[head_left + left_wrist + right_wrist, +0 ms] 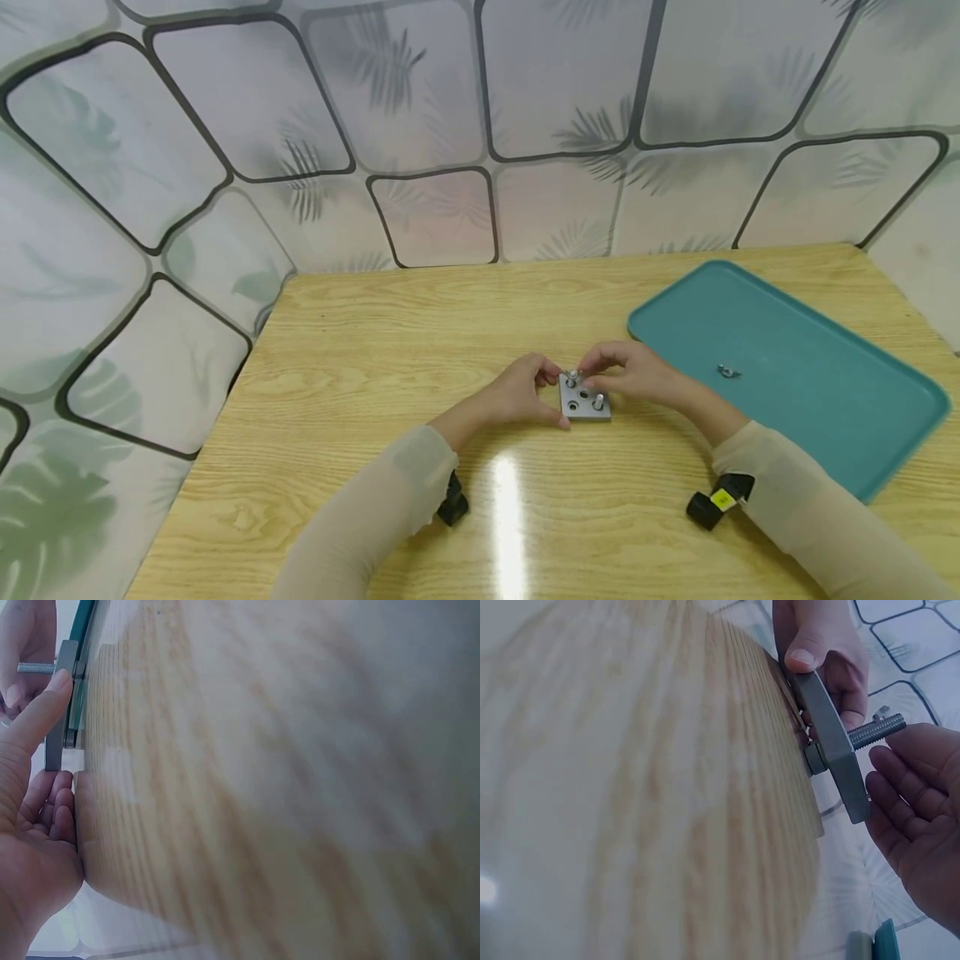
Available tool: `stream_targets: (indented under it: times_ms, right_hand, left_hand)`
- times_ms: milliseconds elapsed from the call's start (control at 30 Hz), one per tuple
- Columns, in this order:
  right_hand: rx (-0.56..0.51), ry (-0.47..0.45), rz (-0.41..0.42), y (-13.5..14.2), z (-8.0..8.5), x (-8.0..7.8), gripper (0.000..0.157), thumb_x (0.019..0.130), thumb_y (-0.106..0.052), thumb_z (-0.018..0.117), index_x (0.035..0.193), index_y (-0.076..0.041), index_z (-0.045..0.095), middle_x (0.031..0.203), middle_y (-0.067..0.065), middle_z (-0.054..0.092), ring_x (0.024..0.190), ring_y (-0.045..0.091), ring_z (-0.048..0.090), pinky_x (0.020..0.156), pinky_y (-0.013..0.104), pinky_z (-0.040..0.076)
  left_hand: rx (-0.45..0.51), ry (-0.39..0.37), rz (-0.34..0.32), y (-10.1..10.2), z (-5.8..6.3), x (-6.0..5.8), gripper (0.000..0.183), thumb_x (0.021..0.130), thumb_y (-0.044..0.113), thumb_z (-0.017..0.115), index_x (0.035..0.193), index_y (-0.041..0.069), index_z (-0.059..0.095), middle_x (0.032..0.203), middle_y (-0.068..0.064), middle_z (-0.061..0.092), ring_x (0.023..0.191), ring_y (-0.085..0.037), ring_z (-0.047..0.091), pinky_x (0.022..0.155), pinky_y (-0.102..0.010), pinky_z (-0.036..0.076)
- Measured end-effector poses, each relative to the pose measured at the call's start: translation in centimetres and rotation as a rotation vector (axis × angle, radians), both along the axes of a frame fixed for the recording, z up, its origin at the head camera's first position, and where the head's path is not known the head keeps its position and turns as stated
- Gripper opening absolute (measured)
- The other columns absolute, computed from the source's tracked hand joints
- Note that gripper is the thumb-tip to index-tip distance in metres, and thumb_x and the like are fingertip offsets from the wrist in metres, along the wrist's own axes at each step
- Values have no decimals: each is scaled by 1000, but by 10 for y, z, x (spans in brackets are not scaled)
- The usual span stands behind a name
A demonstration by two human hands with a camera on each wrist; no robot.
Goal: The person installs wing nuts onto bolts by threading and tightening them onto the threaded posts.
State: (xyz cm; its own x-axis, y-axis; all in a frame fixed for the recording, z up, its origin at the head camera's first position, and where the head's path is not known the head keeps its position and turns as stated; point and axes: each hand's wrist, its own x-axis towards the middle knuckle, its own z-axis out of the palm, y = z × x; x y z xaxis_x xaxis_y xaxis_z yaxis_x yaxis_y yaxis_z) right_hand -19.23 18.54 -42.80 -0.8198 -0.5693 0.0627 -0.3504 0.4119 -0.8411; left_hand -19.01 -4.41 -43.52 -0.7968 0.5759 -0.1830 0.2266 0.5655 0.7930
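Note:
A small square metal plate [587,416] with several holes lies on the table, propped on bolt heads [815,759] beneath it. One bolt [598,402] stands bare through its near right corner. At the far left corner, a wing nut [572,375] sits on a second bolt. My left hand [519,392] grips the plate's left side, thumb at the near edge and fingers at the far corner. My right hand [628,371] reaches over from the right, its curled index finger and thumb at the wing nut; the bare bolt partly hides these fingertips in the right wrist view.
A teal tray [795,333] lies to the right, its left edge close to my right hand. On it rests another wing nut [727,372]. The wooden table [390,333] meets a patterned cloth wall [555,208] at the back.

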Motion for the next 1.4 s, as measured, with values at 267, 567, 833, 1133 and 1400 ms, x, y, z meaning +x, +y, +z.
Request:
stream_targets:
  times_ms: [267, 567, 833, 1133, 1400]
  right_hand:
    - [-9, 22, -17, 2, -3, 0, 12, 86, -12, 69, 97, -6, 68, 96, 4, 69, 91, 6, 60, 85, 36, 48]
    - [12, 28, -60, -3, 1, -1, 22, 83, -14, 73, 101, -5, 66, 98, 6, 69, 94, 18, 62, 86, 44, 48]
    - [-7, -51, -30, -5, 3, -3, 37, 82, -18, 75, 113, -3, 62, 111, 12, 64, 105, 29, 59, 90, 46, 48]
    - [-41, 22, 31, 5, -3, -9, 23, 90, -4, 60, 113, 2, 61, 109, 16, 65, 99, 20, 61, 86, 31, 49]
    - [-30, -31, 11, -2, -1, -8, 29, 87, -14, 68, 113, -1, 61, 111, 13, 65, 104, 26, 59, 91, 46, 47]
  left_hand:
    - [1, 2, 2, 0, 0, -1, 69, 64, 27, 88, 118, 4, 53, 108, 0, 52, 97, -12, 48, 85, -22, 42]
    - [-8, -4, 2, 0, 1, 0, 69, 64, 27, 88, 118, 4, 53, 108, 0, 52, 97, -12, 48, 85, -22, 42]
    - [-4, -12, 7, 0, 2, 0, 70, 64, 27, 88, 119, 4, 52, 109, 0, 52, 98, -12, 48, 86, -22, 42]
    - [5, -21, 12, 0, 0, 1, 70, 64, 27, 89, 119, 4, 52, 108, 0, 53, 97, -12, 49, 86, -22, 43]
    - [-2, -17, 5, -1, 0, 0, 69, 64, 29, 88, 118, 6, 53, 108, 1, 52, 98, -12, 48, 86, -22, 43]
